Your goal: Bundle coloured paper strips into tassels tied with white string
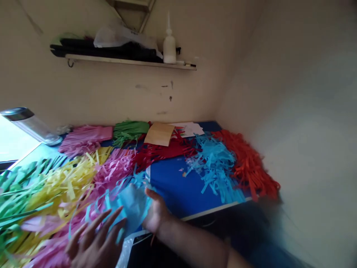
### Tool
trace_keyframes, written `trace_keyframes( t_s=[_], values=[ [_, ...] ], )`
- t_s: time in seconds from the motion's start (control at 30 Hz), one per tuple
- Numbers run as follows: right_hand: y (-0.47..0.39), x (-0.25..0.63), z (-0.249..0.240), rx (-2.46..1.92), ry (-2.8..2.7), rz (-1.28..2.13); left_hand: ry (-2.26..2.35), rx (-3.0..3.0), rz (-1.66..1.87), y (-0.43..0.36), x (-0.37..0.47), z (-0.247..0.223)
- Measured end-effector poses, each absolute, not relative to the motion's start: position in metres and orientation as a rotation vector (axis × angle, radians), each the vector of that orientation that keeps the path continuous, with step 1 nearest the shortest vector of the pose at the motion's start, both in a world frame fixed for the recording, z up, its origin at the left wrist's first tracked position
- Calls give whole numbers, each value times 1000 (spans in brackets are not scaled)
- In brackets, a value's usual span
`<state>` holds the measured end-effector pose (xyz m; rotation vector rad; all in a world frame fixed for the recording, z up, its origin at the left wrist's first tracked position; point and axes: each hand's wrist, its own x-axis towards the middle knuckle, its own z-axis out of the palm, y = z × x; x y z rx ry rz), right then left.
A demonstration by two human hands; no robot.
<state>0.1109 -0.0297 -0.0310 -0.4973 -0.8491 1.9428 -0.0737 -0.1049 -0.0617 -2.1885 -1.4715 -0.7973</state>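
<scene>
A light blue fringed paper piece (132,206) lies between my hands at the table's front edge, its strips spreading to the left. My right hand (156,210) grips its right side, thumb up and the other fingers mostly hidden behind the paper. On its lower left is my left hand (97,238), back up, fingers spread and slightly blurred, touching or just over the blue strips. Pink fringed paper (111,171) and yellow fringed paper (67,178) lie beyond and left of my hands.
Green fringe (22,186) covers the far left, near a tilted clear bottle (36,124). Blue fringe (217,163) and red-orange fringe (251,163) lie right on the blue tabletop (175,186). Brown paper (159,134) sits behind. A wall shelf (125,61) holds a white bottle (169,48).
</scene>
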Motion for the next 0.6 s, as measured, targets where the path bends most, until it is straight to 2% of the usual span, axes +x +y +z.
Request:
trace_keyframes(
  t_s=[0.1, 0.23, 0.27, 0.37, 0.4, 0.43, 0.5, 0.6],
  values=[
    [-14, 162, -36, -510, -401, 1883, -1296, -2239, -809, -80, -11, -59],
    [-11, 282, -27, -854, -426, 1461, -1395, -2392, -1001, -64, 45, -74],
    [-14, 308, -23, -1024, -507, 1254, -1448, -2424, -1045, -64, 55, -79],
    [-31, 345, -19, -1368, -813, 257, -1597, -2426, -1146, -63, 75, -88],
    [-38, 342, -23, -1363, -957, 125, -1617, -2432, -1139, -63, 78, -89],
    [-46, 333, -30, -1328, -1164, 93, -1632, -2441, -1109, -62, 81, -89],
    [-56, 306, -48, -1122, -1913, 281, -1639, -2475, -1003, -61, 79, -86],
    [-51, 277, -72, -967, -2380, 475, -1566, -2587, -795, -59, 65, -81]
  ],
)
